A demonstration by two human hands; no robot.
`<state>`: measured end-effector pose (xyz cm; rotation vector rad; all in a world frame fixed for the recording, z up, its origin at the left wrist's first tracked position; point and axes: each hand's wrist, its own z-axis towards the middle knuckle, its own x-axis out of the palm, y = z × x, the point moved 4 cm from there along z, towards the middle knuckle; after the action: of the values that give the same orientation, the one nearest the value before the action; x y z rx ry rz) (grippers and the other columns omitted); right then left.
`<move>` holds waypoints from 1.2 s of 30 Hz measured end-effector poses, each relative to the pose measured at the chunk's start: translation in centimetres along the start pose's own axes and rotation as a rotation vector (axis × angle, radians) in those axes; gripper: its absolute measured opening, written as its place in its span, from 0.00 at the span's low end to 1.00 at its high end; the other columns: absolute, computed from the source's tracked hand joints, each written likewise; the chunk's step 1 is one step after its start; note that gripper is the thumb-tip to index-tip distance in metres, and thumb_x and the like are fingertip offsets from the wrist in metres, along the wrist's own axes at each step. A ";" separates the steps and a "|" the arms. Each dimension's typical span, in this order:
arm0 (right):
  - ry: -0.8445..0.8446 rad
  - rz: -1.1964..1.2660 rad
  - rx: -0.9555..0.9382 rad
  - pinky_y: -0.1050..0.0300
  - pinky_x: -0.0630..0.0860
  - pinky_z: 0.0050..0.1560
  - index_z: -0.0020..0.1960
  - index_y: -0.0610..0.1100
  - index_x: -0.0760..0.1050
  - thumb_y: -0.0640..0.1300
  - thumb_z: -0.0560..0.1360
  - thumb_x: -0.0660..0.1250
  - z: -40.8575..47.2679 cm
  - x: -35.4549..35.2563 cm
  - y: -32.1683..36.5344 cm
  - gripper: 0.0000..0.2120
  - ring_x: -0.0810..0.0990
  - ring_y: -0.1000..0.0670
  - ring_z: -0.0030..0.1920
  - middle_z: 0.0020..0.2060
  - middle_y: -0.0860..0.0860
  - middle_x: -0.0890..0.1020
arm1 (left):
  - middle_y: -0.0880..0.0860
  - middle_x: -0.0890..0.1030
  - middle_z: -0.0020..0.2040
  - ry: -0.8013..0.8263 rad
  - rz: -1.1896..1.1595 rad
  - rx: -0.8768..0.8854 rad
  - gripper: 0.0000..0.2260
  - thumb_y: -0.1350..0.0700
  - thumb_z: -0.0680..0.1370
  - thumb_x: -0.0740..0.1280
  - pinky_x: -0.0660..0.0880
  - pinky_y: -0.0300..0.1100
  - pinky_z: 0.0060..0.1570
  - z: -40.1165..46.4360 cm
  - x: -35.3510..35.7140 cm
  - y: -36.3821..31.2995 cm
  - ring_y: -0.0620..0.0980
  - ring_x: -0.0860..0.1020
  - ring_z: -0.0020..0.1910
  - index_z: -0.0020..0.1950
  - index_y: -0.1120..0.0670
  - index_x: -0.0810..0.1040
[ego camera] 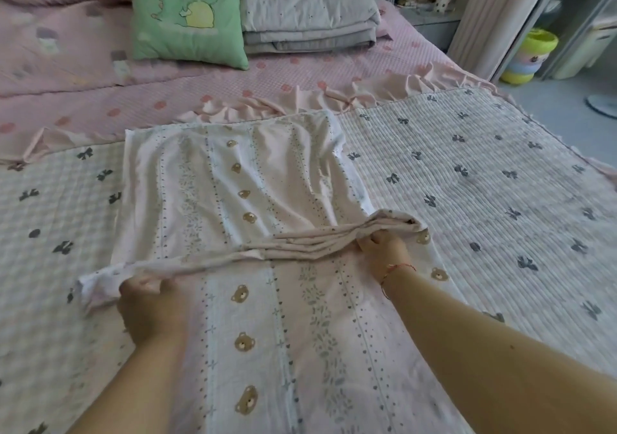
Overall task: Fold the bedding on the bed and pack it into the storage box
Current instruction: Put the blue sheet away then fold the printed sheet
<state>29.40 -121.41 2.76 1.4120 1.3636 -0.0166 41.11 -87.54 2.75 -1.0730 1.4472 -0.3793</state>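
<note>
A pale pink sheet with bear and leaf stripes (233, 180) lies lengthwise on the bed, bunched into a ridge across its middle. My left hand (150, 306) grips the left end of that ridge, fingers curled under the cloth. My right hand (384, 250) pinches the right end, where the fabric gathers into several layers. Both forearms reach in from the bottom edge. No storage box is in view.
Under the sheet lies a white quilted mat with grey bows (467, 180) on a pink bedspread (83, 93). A green dinosaur pillow (187, 16) and folded grey blankets (307, 13) sit at the head. Colourful stacked tubs (531, 56) stand on the floor at right.
</note>
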 end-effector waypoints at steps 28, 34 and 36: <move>-0.292 -0.828 0.023 0.49 0.67 0.55 0.52 0.45 0.75 0.56 0.81 0.48 16.4 -3.0 1.5 0.21 0.75 0.45 0.47 0.41 0.47 0.77 | 0.65 0.76 0.65 -0.122 0.681 0.770 0.29 0.45 0.76 0.54 0.65 0.61 0.65 -4.3 9.2 7.2 0.62 0.73 0.66 0.66 0.66 0.73; -0.241 -0.596 -0.635 0.51 0.66 0.64 0.57 0.46 0.71 0.56 0.77 0.48 9.4 3.8 4.6 0.20 0.72 0.47 0.58 0.54 0.50 0.75 | 0.64 0.75 0.66 -0.124 0.670 0.783 0.29 0.45 0.76 0.53 0.64 0.60 0.66 -4.2 9.4 7.5 0.61 0.72 0.67 0.67 0.65 0.73; -0.054 -0.727 -0.922 0.50 0.69 0.63 0.57 0.47 0.75 0.57 0.75 0.52 7.7 6.1 3.6 0.21 0.76 0.46 0.59 0.55 0.50 0.78 | 0.64 0.75 0.66 -0.125 0.661 0.783 0.29 0.45 0.77 0.52 0.64 0.60 0.66 -4.1 9.4 7.5 0.61 0.72 0.67 0.67 0.65 0.73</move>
<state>38.79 -121.38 -1.83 0.1267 1.4826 0.0873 36.02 -92.47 -7.88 0.0239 1.2775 -0.3391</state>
